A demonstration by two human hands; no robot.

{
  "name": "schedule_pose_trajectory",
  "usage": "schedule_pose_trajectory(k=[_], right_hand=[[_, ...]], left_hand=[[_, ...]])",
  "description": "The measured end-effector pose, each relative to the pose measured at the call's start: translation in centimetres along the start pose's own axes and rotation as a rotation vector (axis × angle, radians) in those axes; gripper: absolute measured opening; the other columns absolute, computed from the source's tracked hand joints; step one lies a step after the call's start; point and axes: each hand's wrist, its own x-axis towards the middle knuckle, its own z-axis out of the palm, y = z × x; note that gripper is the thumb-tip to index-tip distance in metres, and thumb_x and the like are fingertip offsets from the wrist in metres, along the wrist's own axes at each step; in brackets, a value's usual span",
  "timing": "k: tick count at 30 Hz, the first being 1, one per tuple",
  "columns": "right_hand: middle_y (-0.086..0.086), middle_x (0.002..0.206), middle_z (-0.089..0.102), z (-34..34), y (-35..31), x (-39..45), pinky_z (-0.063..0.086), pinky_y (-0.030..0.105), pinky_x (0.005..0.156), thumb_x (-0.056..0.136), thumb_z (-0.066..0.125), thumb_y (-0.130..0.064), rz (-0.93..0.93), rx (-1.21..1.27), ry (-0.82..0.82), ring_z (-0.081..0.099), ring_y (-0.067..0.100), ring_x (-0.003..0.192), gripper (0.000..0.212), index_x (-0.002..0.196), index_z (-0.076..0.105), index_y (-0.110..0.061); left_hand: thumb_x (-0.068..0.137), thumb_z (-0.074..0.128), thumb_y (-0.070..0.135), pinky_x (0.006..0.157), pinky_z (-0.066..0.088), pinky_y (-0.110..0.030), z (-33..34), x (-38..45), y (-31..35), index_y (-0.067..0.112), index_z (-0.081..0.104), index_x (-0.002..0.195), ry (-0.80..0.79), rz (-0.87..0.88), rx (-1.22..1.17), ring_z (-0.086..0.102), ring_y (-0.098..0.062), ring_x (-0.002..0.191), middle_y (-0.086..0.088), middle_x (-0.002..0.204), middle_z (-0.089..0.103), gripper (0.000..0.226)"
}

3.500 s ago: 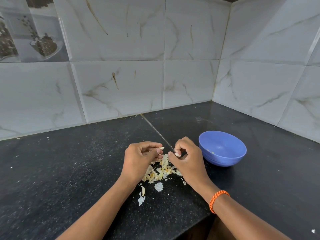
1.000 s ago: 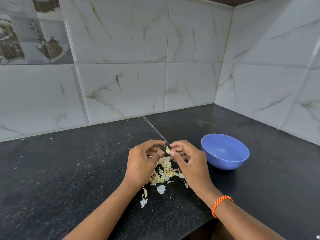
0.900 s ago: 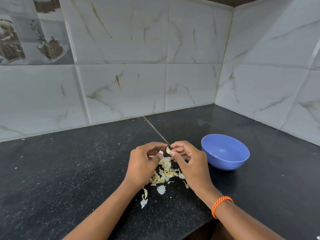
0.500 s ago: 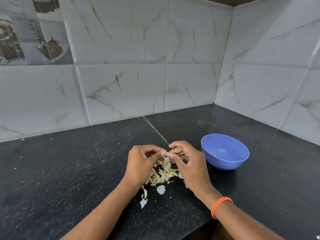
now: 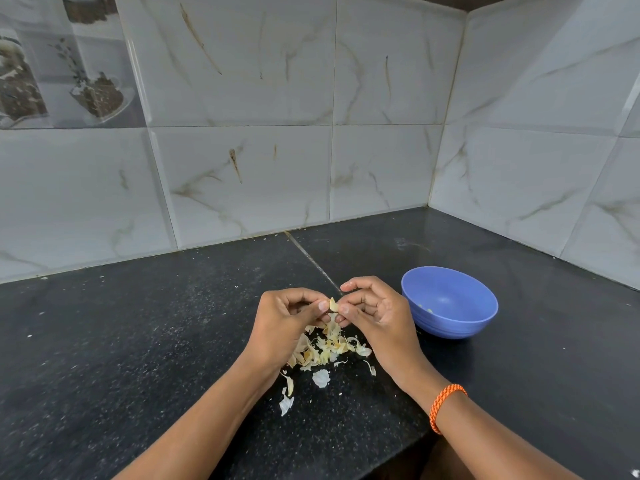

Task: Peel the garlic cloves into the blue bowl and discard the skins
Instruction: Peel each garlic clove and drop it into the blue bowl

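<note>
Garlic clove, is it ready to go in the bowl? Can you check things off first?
1. Garlic clove pinched by left hand and right hand: ok.
2. Clove fully peeled: cannot tell, too small.
3. Blue bowl upright, beside the right hand: ok.
4. Path from clove to bowl free: ok.
5. Skins discarded: not ok, piled on the black counter.

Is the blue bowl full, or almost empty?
Almost empty. The blue bowl stands upright on the counter, and only a few small pale bits show on its inner wall.
</note>
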Motion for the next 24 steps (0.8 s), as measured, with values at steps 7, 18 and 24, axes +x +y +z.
schedule_pose_trajectory(k=[7, 18, 24], right_hand=[[0.0, 0.095, 0.079, 0.29, 0.09, -0.28, 0.065, 0.038, 0.086, 0.095, 0.079, -0.007, -0.052, -0.154, 0.075, 0.077, 0.022, 0.093, 0.032, 0.122, 0.067, -0.021], [-0.009, 0.099, 0.077, 0.62, 0.11, -0.44, 0.065, 0.027, 0.083, 0.093, 0.081, -0.006, -0.171, -0.388, 0.11, 0.077, 0.007, 0.093, 0.044, 0.131, 0.064, -0.019], [-0.007, 0.102, 0.076, 0.46, -0.09, -0.44, 0.063, 0.029, 0.086, 0.095, 0.078, -0.004, -0.15, -0.284, 0.097, 0.077, 0.017, 0.099, 0.044, 0.133, 0.062, -0.02]], left_hand=[[0.097, 0.079, 0.009, 0.076, 0.066, -0.04, 0.26, -0.41, 0.58, 0.02, 0.081, 0.115, -0.04, 0.002, 0.102, 0.08, -0.032, 0.085, -0.003, 0.11, 0.079, 0.021], [0.09, 0.087, 0.033, 0.074, 0.062, -0.042, 0.26, -0.34, 0.2, 0.04, 0.083, 0.089, 0.106, 0.21, 0.603, 0.073, -0.005, 0.078, 0.024, 0.092, 0.077, 0.008], [0.089, 0.088, 0.036, 0.069, 0.061, -0.04, 0.58, -0.63, 0.65, 0.041, 0.079, 0.085, 0.105, 0.205, 0.65, 0.072, -0.005, 0.074, 0.025, 0.088, 0.075, 0.011]])
